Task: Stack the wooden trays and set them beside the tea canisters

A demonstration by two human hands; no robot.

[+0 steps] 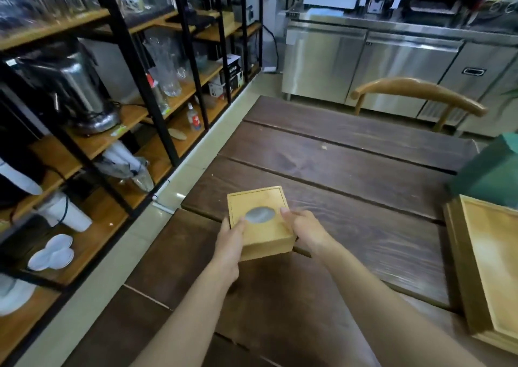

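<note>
**Small wooden box gripped in both hands over bench**

A square wooden box (262,223) with an oval opening in its lid is held by both hands near the left edge of the dark plank bench (350,165). The left hand (231,239) is clamped on its left side, the right hand (304,230) on its right side, thumbs laid on top. Wooden trays (485,271) are seen stacked at the bench's right edge, just in front of a green box (493,170). A chair (420,92) is placed at the far side.

Dark plank table (350,153), curved wooden chair (420,92), black-framed shelving (134,67) with glassware, steel urn (81,86), steel counters (364,67)
</note>
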